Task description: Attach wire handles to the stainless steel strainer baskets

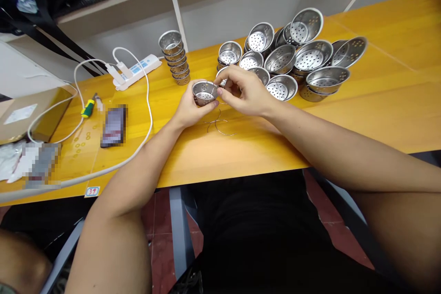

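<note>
My left hand (pixel 189 108) is wrapped round a small perforated metal cup (pixel 204 94), tilted so its holed bottom shows. At the cup's right rim, my right hand (pixel 243 91) pinches a thin curved wire whose end reaches over the cup's opening. Several loose curved wires (pixel 220 124) lie on the table just below the cup. Left of and behind my left hand stands a neat stack of similar cups (pixel 177 62). Behind my right hand is a crowded group of perforated metal cups (pixel 280 59), some nested and some tipped.
A white power strip (pixel 138 72) with plugs and a long white cable (pixel 149 115) lies to the left. Near it are a phone (pixel 113 125), a green-yellow screwdriver (pixel 88 107), small rings (pixel 82 144) and a cardboard box (pixel 34 112). A shelf partition rises behind the yellow table (pixel 193 156).
</note>
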The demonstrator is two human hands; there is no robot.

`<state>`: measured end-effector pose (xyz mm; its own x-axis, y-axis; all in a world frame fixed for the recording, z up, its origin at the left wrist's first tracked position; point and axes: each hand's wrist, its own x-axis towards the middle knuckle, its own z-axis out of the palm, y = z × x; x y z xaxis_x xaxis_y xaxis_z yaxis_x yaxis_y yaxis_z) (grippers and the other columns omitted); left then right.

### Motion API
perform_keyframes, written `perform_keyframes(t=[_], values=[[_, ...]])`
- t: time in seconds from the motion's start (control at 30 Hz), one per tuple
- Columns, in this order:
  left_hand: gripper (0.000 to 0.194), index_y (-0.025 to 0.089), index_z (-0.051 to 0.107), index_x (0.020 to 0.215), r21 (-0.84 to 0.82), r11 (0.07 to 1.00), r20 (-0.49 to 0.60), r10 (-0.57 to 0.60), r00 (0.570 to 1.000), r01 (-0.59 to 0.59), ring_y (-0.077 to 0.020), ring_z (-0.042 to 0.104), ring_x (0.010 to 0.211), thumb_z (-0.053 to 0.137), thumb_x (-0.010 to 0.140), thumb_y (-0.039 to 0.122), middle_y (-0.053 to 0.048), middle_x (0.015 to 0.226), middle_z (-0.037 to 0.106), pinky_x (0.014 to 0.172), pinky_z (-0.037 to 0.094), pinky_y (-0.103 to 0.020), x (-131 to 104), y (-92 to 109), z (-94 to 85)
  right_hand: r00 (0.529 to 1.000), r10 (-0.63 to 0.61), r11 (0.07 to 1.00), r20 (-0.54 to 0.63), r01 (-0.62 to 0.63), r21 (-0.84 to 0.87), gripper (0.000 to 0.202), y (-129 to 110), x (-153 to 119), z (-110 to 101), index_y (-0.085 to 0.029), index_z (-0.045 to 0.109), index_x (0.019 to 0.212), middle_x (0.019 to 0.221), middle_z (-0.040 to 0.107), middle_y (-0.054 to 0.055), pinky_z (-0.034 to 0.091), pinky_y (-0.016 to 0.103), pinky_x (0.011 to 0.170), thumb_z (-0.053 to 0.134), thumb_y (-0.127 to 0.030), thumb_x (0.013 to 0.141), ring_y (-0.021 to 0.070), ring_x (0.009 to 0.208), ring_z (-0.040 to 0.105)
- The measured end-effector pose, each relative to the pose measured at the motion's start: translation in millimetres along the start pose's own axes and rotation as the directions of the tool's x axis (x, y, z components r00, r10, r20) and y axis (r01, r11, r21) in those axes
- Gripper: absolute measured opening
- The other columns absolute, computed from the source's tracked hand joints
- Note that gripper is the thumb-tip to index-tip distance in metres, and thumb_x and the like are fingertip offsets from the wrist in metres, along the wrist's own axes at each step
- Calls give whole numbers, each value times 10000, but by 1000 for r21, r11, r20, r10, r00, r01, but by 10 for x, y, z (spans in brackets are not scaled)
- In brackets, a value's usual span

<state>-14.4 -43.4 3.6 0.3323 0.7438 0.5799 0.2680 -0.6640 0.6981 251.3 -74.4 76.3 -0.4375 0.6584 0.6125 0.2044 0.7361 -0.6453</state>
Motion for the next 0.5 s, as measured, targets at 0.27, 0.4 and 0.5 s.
perform_keyframes(t=[0.27, 0.4, 0.5], values=[[876, 295, 568, 1546, 28, 999, -10, 43, 999, -42, -283, 833, 1322, 941, 977, 848, -99, 1469, 752, 1247, 684, -485, -2, -49, -32, 973, -178, 934, 149, 214, -287, 277, 109, 16, -57, -291, 825, 1327, 1429, 778, 171, 636, 642, 1166, 763, -494, 1148, 418, 1295, 746], [906, 306, 559, 1564, 3, 999, -11, 53, 999, -53, -276, 838, 1303, 948, 965, 863, -90, 1468, 738, 1227, 697, -492, -3, -66, -18, 963, -193, 937, 186, 237, -257, 272, 159, -20, -8, -272, 857, 1349, 1506, 744, 179, 622, 676, 1234, 736, -381, 1131, 419, 1369, 731], [946, 310, 548, 1574, -12, 998, 0, 59, 998, -59, -272, 846, 1281, 955, 942, 884, -88, 1462, 738, 1175, 718, -469, -9, -94, -18, 964, -156, 957, 217, 202, -209, 317, 172, -53, 23, -283, 883, 1400, 1604, 692, 188, 597, 723, 1297, 772, -383, 1120, 432, 1433, 697]])
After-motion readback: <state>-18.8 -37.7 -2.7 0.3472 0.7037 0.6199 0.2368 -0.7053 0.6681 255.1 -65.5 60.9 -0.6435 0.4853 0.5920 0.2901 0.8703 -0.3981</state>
